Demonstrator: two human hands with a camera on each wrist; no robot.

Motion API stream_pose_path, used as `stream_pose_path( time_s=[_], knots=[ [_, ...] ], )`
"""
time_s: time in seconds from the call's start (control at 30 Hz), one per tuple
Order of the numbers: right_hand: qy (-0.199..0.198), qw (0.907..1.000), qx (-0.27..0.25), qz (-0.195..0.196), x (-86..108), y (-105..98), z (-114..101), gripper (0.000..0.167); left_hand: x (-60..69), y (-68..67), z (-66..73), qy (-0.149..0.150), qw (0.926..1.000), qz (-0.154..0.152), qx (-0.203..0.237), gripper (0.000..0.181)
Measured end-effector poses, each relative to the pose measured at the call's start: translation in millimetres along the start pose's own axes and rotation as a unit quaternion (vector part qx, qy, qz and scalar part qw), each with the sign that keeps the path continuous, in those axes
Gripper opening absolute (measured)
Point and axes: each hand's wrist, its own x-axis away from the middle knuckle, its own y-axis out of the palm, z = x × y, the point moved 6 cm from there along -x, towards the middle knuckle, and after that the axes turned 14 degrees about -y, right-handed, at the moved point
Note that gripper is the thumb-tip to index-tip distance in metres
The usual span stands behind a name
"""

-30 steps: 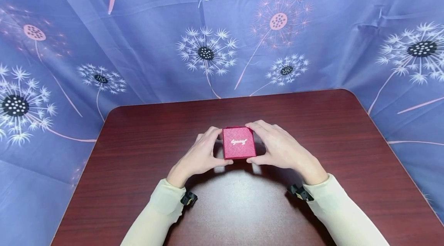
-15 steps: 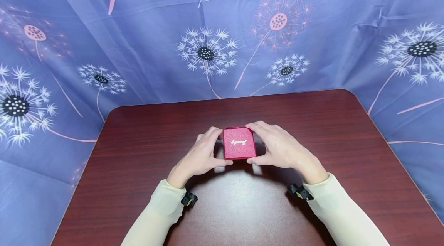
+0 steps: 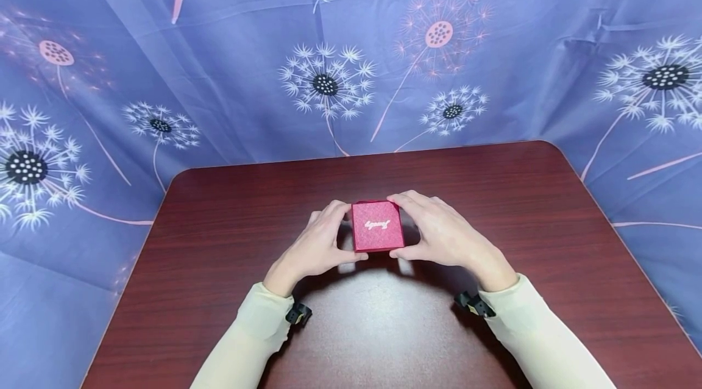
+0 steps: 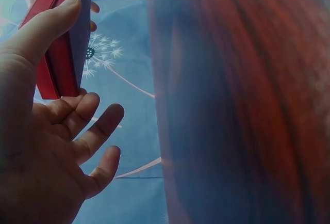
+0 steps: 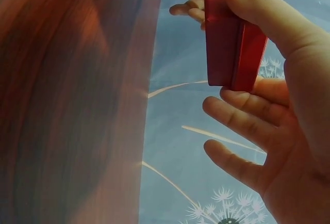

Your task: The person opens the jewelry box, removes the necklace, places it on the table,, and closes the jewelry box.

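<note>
Between both hands is a small square red box point(image 3: 378, 227) with white lettering that appears upside down in the head view. The left hand point(image 3: 315, 246) pinches its left side, thumb at the near edge and fingers at the far corner. On the opposite side the right hand point(image 3: 446, 233) pinches it the same way. Both wrist views show the red box point(image 4: 62, 53) held above the table, a seam running along its side point(image 5: 223, 43). In each of them the lower fingers are spread away from the box.
A dark red wood-grain table point(image 3: 247, 194) with rounded far corners lies beneath the hands. Behind it and at both sides hangs a blue cloth point(image 3: 230, 84) printed with dandelions. Black straps point(image 3: 298, 314) are on both wrists, by pale sleeves.
</note>
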Motion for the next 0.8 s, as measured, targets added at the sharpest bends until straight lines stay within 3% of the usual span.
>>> stream_pose_path(
  time_s=[0.53,0.8],
  knots=[
    [-0.002,0.9999,0.014,-0.001,-0.7,-4.7,-1.0,0.098,-1.8,2.2,-0.4,-0.005,0.9986,-0.004,0.053,0.090],
    [-0.002,0.9999,0.010,0.000,-0.5,-4.9,-0.6,0.098,-0.7,2.8,0.5,-0.005,0.9987,-0.008,0.050,0.088]
  ],
)
